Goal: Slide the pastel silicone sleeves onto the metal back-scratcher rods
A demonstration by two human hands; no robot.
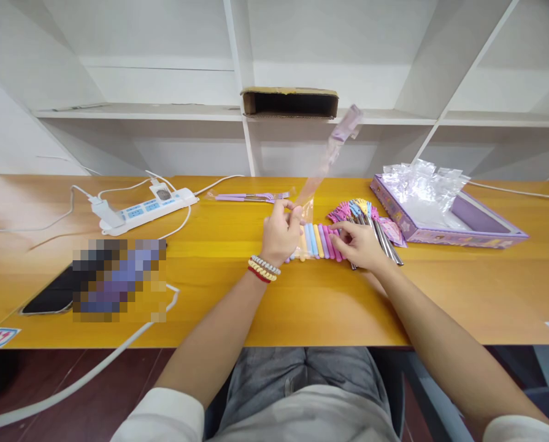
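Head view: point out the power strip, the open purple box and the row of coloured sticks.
Power strip (148,210): head view, top face, among the sockets.
Open purple box (460,238): head view, outer front wall.
Row of coloured sticks (319,240): head view, near its middle.

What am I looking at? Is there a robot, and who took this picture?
No robot here! These are a person's two bare hands, seen by a camera worn on their head. On the table lies a row of colourful sticks. The left hand is at one end, by a clear wrapper; the right hand touches the pink end. I can't tell how firmly either grips. Nearby are a power strip and a purple box with clear bags.
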